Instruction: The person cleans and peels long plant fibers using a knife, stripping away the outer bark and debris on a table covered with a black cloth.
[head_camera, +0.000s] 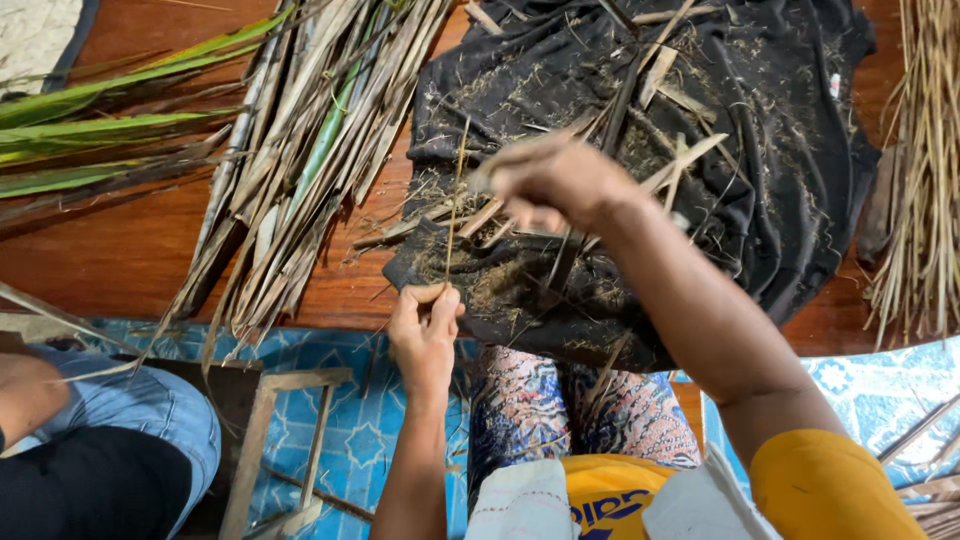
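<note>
Dried, straw-coloured fibre: a thin leaf strip (455, 200) stands nearly upright between a person's two hands above a black cloth (780, 120) strewn with shavings. The left hand (425, 325) pinches the strip's lower end between thumb and fingers; the right hand (550, 180), blurred, is closed near its upper end, though whether that grip clasps the strip cannot be told. Bundled dry and green leaves (300, 150) lie left on the wooden floor (110, 250); pale stalks (925, 170) lie right.

two hands (425, 330), one black cloth (780, 120)
</note>
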